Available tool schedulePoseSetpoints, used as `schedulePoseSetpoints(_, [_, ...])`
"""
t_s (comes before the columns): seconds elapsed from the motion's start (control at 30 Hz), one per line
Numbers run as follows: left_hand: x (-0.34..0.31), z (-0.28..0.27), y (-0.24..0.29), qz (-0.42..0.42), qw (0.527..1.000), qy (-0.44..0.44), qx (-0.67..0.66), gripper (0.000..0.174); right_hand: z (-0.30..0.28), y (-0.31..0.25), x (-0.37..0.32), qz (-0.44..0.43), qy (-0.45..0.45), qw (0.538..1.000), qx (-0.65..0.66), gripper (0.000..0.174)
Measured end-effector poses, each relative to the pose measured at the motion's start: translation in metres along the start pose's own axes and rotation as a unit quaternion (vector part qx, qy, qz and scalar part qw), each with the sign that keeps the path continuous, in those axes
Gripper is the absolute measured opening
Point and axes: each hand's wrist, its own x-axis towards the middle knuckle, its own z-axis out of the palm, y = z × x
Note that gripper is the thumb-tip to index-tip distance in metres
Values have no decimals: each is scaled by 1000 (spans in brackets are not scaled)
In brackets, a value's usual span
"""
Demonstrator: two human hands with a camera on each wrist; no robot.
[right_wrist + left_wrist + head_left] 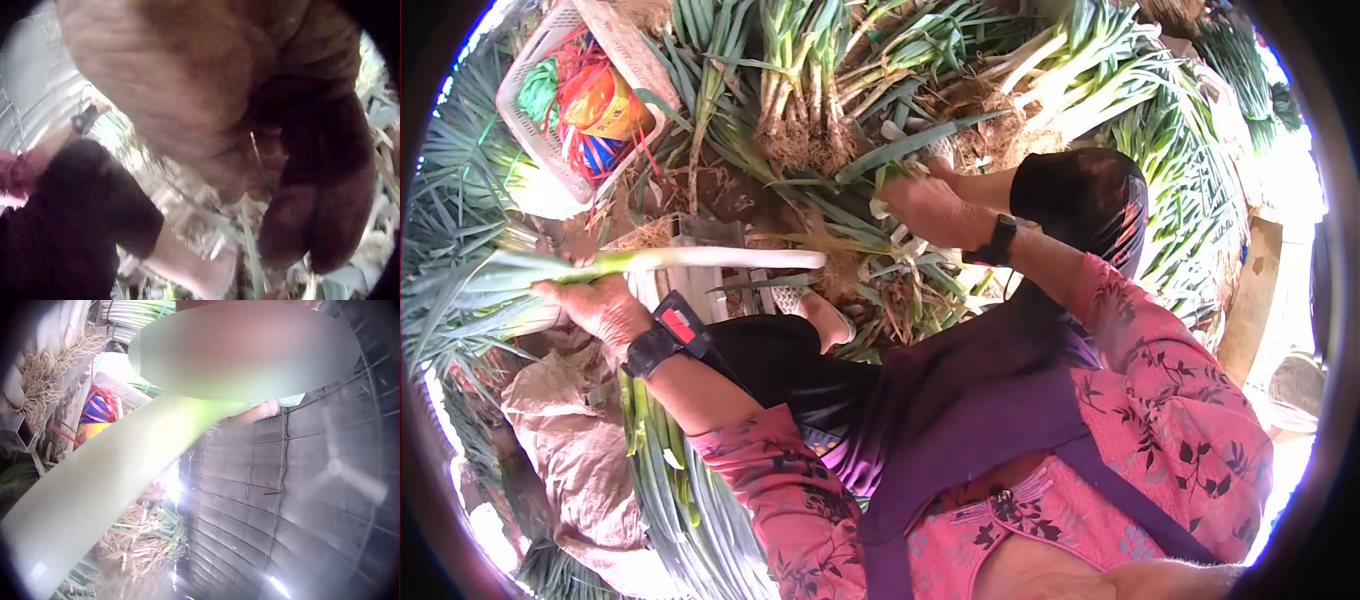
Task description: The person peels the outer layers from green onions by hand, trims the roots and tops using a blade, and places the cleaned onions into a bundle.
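Head view. One sack at 8 o'clock. One crate at 10, coloured ties inside. One leek at 9, white end toward 3; left hand grips its green part. Right hand at 1: fingers curled, apparently pinching one leaf; wrist view murky.
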Motion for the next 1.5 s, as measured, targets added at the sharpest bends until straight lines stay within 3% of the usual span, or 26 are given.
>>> schedulePoseSetpoints(0.03, [-1,7,-1,6,998,49,29,59,-8,-20,17,-1,96,991,88,25])
schedulePoseSetpoints(0.1, [9,1,-20,6,998,61,11,55,-10,-63,46,-138,176,966,129,30])
schedulePoseSetpoints(0.17, [8,11,-36,-39,996,-53,-57,54,1,-107,80,-160,219,950,157,38])
schedulePoseSetpoints(0.27, [-10,39,-53,-73,996,-54,11,57,-2,-150,125,-121,229,953,160,42])
schedulePoseSetpoints(0.37, [-19,50,-63,-66,988,-98,103,62,-8,-153,160,-83,180,950,240,45])
schedulePoseSetpoints(0.43, [-20,53,-67,-56,986,-104,121,61,-17,-144,168,-185,15,877,442,47])
schedulePoseSetpoints(0.47, [-19,52,-68,-74,985,-113,107,62,-24,-141,160,-193,-6,861,471,48])
schedulePoseSetpoints(0.5, [-20,51,-68,-93,984,-122,94,63,-19,-136,153,-195,-8,860,471,48])
schedulePoseSetpoints(0.57, [-35,63,-67,-111,986,-115,54,60,-6,-122,136,-93,-69,902,415,45])
schedulePoseSetpoints(0.63, [-47,70,-70,-150,979,-123,62,57,-7,-112,100,-57,-126,859,493,44])
schedulePoseSetpoints(0.7, [-54,76,-66,-156,979,-118,58,53,-15,-88,68,13,-325,824,463,45])
schedulePoseSetpoints(0.77, [-35,59,-59,-147,970,-184,-69,44,25,-45,27,-39,-361,879,310,41])
schedulePoseSetpoints(0.8, [-22,59,-56,-155,967,-132,-151,39,27,-31,18,-40,-362,879,309,41])
schedulePoseSetpoints(0.9, [-36,65,-53,-80,983,-151,-74,26,25,-19,14,-74,-274,888,363,31])
schedulePoseSetpoints(0.93, [-35,64,-56,-81,982,-153,-72,26,14,-29,28,-27,-175,877,447,28])
schedulePoseSetpoints(0.97, [-34,61,-61,-79,966,-226,-99,24,3,-43,41,21,-72,849,524,26])
schedulePoseSetpoints(1.0, [-32,59,-65,-78,943,-298,-124,24,-5,-57,49,8,-43,846,531,25])
schedulePoseSetpoints(1.03, [-29,57,-67,-82,942,-301,-122,24,-14,-72,58,-4,-15,843,537,24])
schedulePoseSetpoints(1.1, [-24,54,-70,-149,904,-334,-223,28,-24,-103,74,-74,-3,872,484,22])
schedulePoseSetpoints(1.13, [-23,55,-73,-141,886,-375,-232,29,-23,-117,81,-72,-1,872,485,22])
schedulePoseSetpoints(1.23, [-24,53,-72,-180,892,-371,-186,36,-19,-142,97,-148,48,853,498,19])
schedulePoseSetpoints(1.3, [-24,53,-76,-190,881,-374,-221,35,-16,-147,104,-260,162,860,408,20])
schedulePoseSetpoints(1.37, [-22,59,-79,-189,857,-416,-238,34,-19,-147,105,-262,166,860,404,20])
schedulePoseSetpoints(1.4, [-28,59,-78,-179,886,-374,-208,32,-21,-144,103,-247,148,864,413,18])
schedulePoseSetpoints(1.47, [-30,62,-78,-187,884,-364,-226,33,-17,-139,104,-232,129,868,419,17])
schedulePoseSetpoints(1.5, [-32,64,-78,-196,881,-355,-243,33,-9,-134,106,-109,90,756,640,15])
